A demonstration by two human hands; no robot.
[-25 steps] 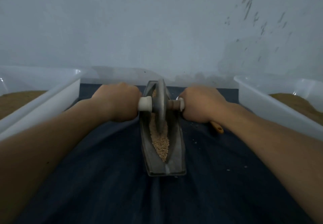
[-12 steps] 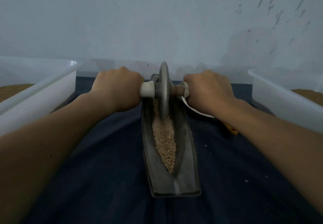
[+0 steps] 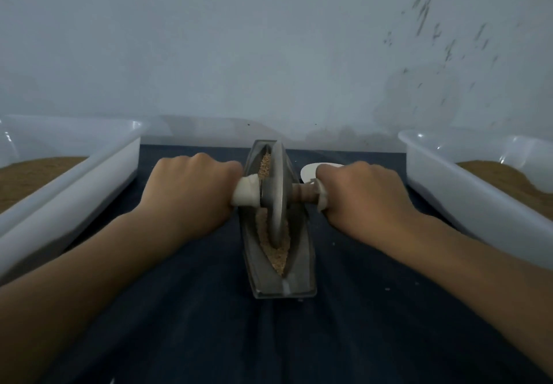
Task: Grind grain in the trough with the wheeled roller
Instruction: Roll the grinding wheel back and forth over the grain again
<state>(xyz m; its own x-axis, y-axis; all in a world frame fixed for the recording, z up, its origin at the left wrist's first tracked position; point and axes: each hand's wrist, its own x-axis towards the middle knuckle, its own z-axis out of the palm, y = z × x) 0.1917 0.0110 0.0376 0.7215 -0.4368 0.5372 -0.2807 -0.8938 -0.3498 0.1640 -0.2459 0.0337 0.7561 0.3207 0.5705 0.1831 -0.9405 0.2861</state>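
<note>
A grey boat-shaped trough (image 3: 302, 276) lies lengthwise on a dark blue cloth (image 3: 269, 341), with tan grain (image 3: 276, 256) along its groove. The metal wheel (image 3: 277, 195) of the roller stands upright in the groove, about the middle of the trough. My left hand (image 3: 187, 192) grips the left handle, whose white end (image 3: 247, 193) shows beside the wheel. My right hand (image 3: 363, 193) grips the right handle, with the brown axle (image 3: 302, 193) bare between fist and wheel. Both fists hide the outer handle ends.
White plastic tubs flank the cloth, the left tub (image 3: 98, 174) and the right tub (image 3: 443, 180), each holding brown ground material. A white flat scoop (image 3: 309, 171) lies behind my right hand. A pale wall rises just beyond the trough. A few grains lie scattered on the cloth.
The wheel rolled to the far end of the trough half a second ago and has since come back toward me to about the middle. Both hands kept their grip.
</note>
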